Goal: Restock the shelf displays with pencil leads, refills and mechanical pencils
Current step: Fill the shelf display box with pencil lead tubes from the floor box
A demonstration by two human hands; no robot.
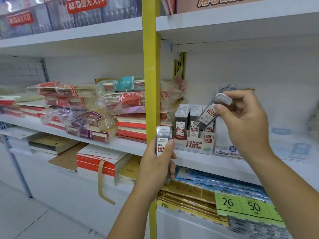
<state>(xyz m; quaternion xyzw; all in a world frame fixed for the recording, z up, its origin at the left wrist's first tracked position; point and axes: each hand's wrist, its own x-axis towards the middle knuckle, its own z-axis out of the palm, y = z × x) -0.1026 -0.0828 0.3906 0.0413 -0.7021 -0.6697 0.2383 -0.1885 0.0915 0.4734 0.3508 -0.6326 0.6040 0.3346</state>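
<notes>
A white display box (194, 144) marked HB 0.5 stands on the middle shelf (131, 145), holding rows of grey pencil lead cases (180, 125). My right hand (245, 121) pinches one lead case (209, 112) tilted above the box's right row, its white cap up by my fingers. My left hand (155, 163) grips another lead case, or a small stack of them (163, 140), upright in front of the yellow post, left of the box.
A yellow upright post (151, 83) splits the shelving. Wrapped stacks of notebooks (107, 107) fill the middle shelf to the left. Another white product box (226, 149) sits right of the display box. Below lie blue and gold packs (198, 188) and a green price tag (241, 206).
</notes>
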